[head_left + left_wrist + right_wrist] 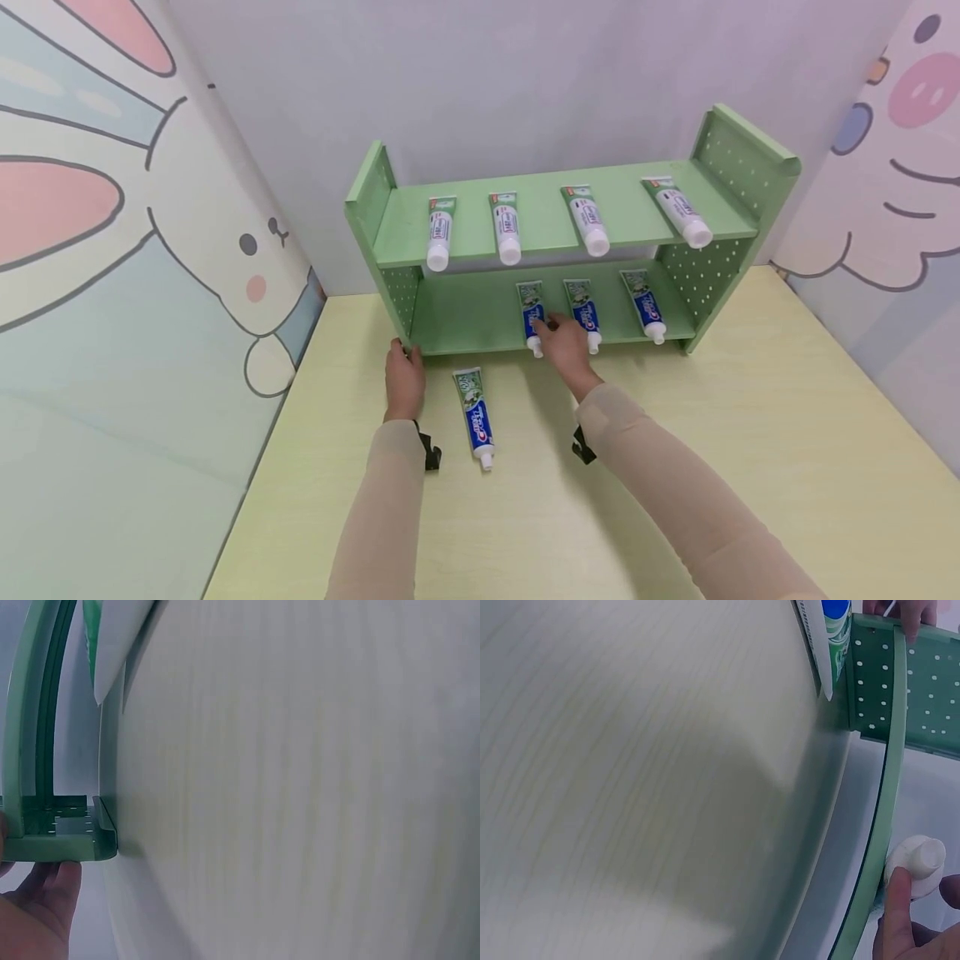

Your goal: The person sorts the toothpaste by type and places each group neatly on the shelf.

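My right hand (567, 348) is at the front of the lower tier of a green two-tier shelf rack (467, 310). It pinches a blue-and-green toothpaste tube (531, 307) near the cap; in the right wrist view, fingers lie about the white cap end (924, 859). Two similar tubes, a middle one (582, 307) and a right one (642, 302), lie to its right with caps forward. My left hand (405, 381) grips the rack's left side panel (56, 847) near the bottom front corner. Between my arms, another blue-and-green toothpaste tube (476, 417) lies on the table.
Several white-and-green tubes, among them a leftmost one (440, 232), lie spaced along the upper tier (532, 192), caps jutting over its front edge. The rack stands on a pale wooden table (525, 517) against a light wall (465, 83). Cartoon-printed panels (112, 333) flank it.
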`<state>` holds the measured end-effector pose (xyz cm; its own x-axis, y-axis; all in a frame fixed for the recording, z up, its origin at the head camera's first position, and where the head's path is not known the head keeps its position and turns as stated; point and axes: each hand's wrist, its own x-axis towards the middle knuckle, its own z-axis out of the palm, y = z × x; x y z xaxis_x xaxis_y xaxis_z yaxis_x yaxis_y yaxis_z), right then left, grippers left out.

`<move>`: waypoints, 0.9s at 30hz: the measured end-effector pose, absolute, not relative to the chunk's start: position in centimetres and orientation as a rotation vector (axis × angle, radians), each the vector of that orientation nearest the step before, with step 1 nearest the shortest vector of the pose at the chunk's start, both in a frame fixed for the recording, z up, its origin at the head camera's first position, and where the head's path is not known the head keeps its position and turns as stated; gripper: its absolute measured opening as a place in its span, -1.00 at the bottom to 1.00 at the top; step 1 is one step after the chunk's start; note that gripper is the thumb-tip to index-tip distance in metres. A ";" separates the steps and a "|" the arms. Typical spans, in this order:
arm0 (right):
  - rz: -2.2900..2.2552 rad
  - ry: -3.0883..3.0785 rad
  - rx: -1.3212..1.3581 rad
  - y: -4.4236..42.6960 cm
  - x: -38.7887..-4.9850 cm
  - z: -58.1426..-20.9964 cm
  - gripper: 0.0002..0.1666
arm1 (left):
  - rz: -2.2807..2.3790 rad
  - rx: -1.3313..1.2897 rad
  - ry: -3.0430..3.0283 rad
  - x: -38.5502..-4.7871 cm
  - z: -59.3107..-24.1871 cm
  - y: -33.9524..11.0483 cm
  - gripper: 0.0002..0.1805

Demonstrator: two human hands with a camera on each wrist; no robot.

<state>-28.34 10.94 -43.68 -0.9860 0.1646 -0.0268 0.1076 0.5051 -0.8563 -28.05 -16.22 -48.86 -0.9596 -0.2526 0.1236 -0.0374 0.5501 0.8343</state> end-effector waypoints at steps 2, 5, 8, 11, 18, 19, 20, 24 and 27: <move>1.534 -2.662 -0.243 11.0 -28.3 -43.7 -0.34 | -1.365 0.245 -2.557 -28.1 -48.8 -16.2 -0.57; 1.542 -2.644 -0.243 11.1 -28.1 -43.8 -0.35 | -1.366 0.246 -2.559 -28.1 -48.8 -16.1 -0.57; 1.521 -2.638 -0.232 11.2 -27.9 -43.8 -0.37 | -1.370 0.253 -2.563 -28.1 -48.8 -16.1 -0.57; 1.501 -2.634 -0.207 11.1 -27.7 -43.9 -0.38 | -1.368 0.261 -2.565 -28.2 -48.8 -16.1 -0.56; 1.456 -2.605 -0.148 10.9 -27.0 -43.8 -0.42 | -1.364 0.259 -2.566 -28.1 -48.8 -16.1 -0.56; 1.459 -2.598 -0.140 11.0 -26.9 -43.8 -0.43 | -1.363 0.260 -2.566 -28.1 -48.8 -16.1 -0.56; 1.464 -2.591 -0.136 11.0 -26.8 -43.8 -0.43 | -1.362 0.262 -2.566 -28.1 -48.8 -16.1 -0.56; 1.483 -2.568 -0.112 11.0 -26.3 -43.7 -0.44 | -1.359 0.254 -2.565 -28.1 -48.9 -16.1 -0.57; 1.502 -2.546 -0.101 10.9 -26.0 -43.5 -0.44 | -1.362 0.252 -2.563 -28.1 -48.9 -16.1 -0.57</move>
